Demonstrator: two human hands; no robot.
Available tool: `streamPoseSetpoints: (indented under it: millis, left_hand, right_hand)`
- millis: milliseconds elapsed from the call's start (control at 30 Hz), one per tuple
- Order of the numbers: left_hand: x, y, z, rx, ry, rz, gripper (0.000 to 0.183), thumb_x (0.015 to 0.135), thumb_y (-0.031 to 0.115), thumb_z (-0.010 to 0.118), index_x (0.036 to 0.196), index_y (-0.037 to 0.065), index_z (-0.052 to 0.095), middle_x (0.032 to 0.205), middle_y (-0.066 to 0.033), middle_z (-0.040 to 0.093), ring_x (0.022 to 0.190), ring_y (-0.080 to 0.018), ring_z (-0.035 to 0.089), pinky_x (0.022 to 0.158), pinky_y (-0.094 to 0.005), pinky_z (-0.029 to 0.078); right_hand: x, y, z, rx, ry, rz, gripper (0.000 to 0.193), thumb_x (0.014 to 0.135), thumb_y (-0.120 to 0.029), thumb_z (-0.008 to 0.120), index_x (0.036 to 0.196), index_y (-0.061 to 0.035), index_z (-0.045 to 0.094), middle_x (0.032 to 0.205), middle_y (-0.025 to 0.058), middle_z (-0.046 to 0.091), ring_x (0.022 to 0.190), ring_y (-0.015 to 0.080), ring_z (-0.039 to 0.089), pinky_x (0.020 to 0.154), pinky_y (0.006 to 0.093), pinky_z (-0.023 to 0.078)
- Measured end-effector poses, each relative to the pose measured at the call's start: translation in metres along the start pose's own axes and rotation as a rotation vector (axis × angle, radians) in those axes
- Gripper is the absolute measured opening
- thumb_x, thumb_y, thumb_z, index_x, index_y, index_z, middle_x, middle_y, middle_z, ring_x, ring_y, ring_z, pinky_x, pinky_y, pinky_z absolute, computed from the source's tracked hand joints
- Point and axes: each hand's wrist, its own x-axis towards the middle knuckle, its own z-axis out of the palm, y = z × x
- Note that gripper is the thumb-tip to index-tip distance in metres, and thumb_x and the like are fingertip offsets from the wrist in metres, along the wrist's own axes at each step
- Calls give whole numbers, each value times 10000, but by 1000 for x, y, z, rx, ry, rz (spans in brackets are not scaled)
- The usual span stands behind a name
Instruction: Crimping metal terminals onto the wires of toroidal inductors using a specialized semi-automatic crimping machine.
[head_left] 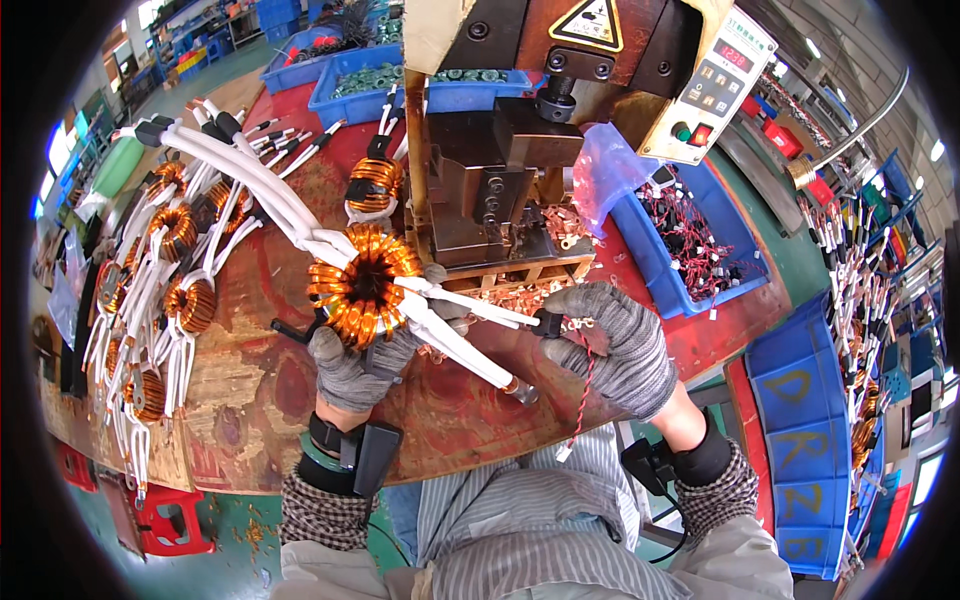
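Grey-gloved, my left hand point(365, 368) grips a toroidal coil point(332, 292) wound with copper wire, holding it up from below in front of the press. Thick white-sleeved leads point(245, 180) run from the coil to the upper left. Others reach right, one ending in a bare metal tip point(521, 390). My right hand point(625, 350), gloved too, pinches the black-sleeved end point(547, 322) of a thin white lead between thumb and fingers. A red-and-black twisted wire point(583, 395) with a small white connector hangs from these fingers. Just beyond both hands stands the press tooling point(475, 200).
Several similar coils point(175, 232) with white leads lie on the worn table's left. One coil point(375, 185) sits beside the press. Copper terminals point(565, 225) are heaped at its base. Blue bins hold twisted wires point(685, 235) and greenish parts point(385, 78). A control box point(705, 90) overhangs at right.
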Motion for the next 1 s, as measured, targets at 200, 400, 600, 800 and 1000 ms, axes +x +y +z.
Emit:
streamPoseSetpoints:
  millis: [200, 400, 600, 800, 1000]
  left_hand:
    - [3, 6, 12, 58, -75, -40, 1054, 558, 704, 616, 1318, 67, 258, 1259, -158, 399, 1109, -304, 448, 956, -464, 372]
    - [1, 0, -11, -89, -25, 58, 1060, 584, 750, 542, 1332, 65, 237, 1310, -164, 338, 1164, -307, 393, 1010, -466, 297]
    - [3, -2, -1, -182, -79, 29, 1050, 570, 736, 548, 1324, 67, 254, 1269, -176, 385, 1150, -328, 407, 989, -503, 309]
    - [3, -5, 9, -72, -162, -132, 1053, 519, 595, 731, 1283, 30, 277, 1187, -157, 462, 1047, -279, 503, 897, -366, 448]
    - [-16, -17, -26, -45, -7, -131, 1071, 506, 535, 767, 1319, 74, 243, 1278, -116, 384, 1132, -288, 444, 953, -408, 409]
  right_hand:
    - [13, -3, -15, 389, -83, 188, 272, 705, -144, 664, 940, -34, 581, 824, 106, 607, 747, 249, 607, 694, 321, 475]
    - [37, -5, -8, 199, -224, 29, 183, 696, -125, 670, 818, -34, 567, 786, 115, 593, 730, 238, 595, 651, 325, 464]
    - [38, -5, -22, 570, -236, 191, 202, 694, -119, 710, 764, -25, 545, 744, 63, 590, 710, 142, 577, 632, 279, 451]
    - [57, -14, 7, 95, -156, -196, 193, 741, -232, 603, 816, -55, 588, 790, 123, 563, 724, 289, 566, 633, 383, 451]
    - [51, -9, -25, 247, -160, -129, 257, 792, -290, 588, 871, -46, 610, 756, 95, 595, 687, 240, 586, 625, 321, 464]
